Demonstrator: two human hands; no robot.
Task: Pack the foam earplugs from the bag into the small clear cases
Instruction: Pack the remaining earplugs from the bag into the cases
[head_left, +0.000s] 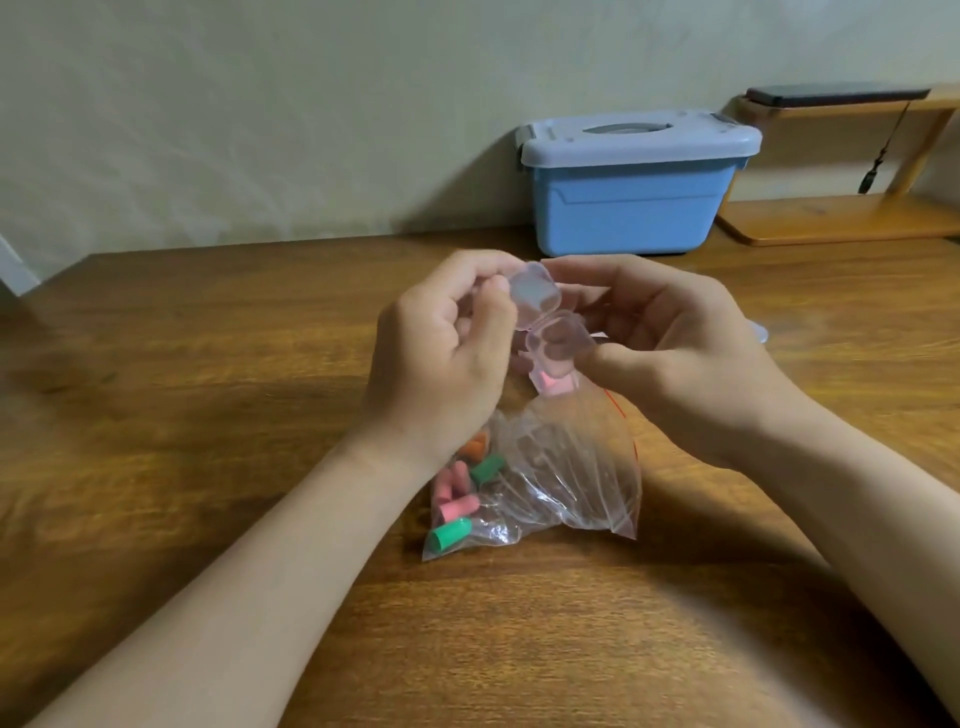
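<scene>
A small clear hinged case (550, 322) is held open above the table between both hands. My left hand (447, 348) pinches its raised lid. My right hand (670, 343) grips the lower half, thumb against its side. Below them lies a clear zip bag (571, 467) with a red seal line. Pink, green and orange foam earplugs (457, 499) are bunched in its left corner. One pink earplug (550, 383) shows just under the case, near the bag's mouth.
A blue lidded storage box (631, 182) stands at the back against the wall. A wooden stand (841, 218) with a dark device on top is at the back right. The brown wooden table (208, 389) stretches out to the left.
</scene>
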